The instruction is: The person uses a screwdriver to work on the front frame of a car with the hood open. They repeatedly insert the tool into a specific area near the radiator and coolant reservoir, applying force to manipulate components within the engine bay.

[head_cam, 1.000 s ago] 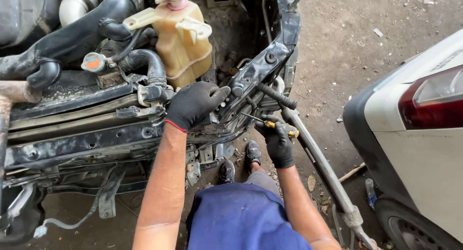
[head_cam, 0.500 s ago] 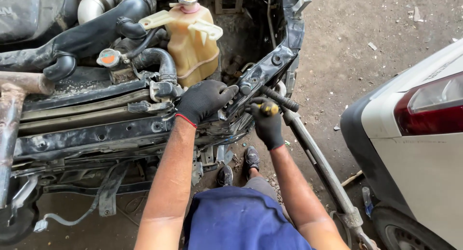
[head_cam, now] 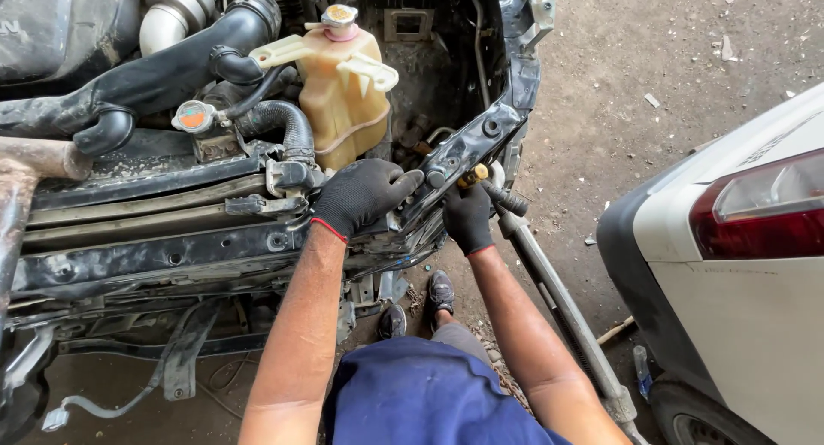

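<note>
We see the left hand (head_cam: 365, 196), in a black knit glove with a red cuff, stretched forward with its forearm running straight up from the lower edge of the view; its fingers are curled and pressed down on the black metal front panel (head_cam: 463, 149) of the engine bay, gripping its edge. The right hand (head_cam: 468, 217), gloved the same way, is raised beside it with the wrist bent upward, its fingers closed around a tool with a yellow handle (head_cam: 475, 174) whose tip meets the same panel. We cannot make out the tool's working end, since the glove and the panel hide it. The panel is dented, dusty and pierced with round holes. Just behind the left hand stands a yellowish translucent plastic coolant tank (head_cam: 343, 93) with a metal cap, and ribbed black rubber hoses (head_cam: 287, 123) curve beside it. A white car (head_cam: 747, 299) with a red tail lamp is cut off at the right edge.
</note>
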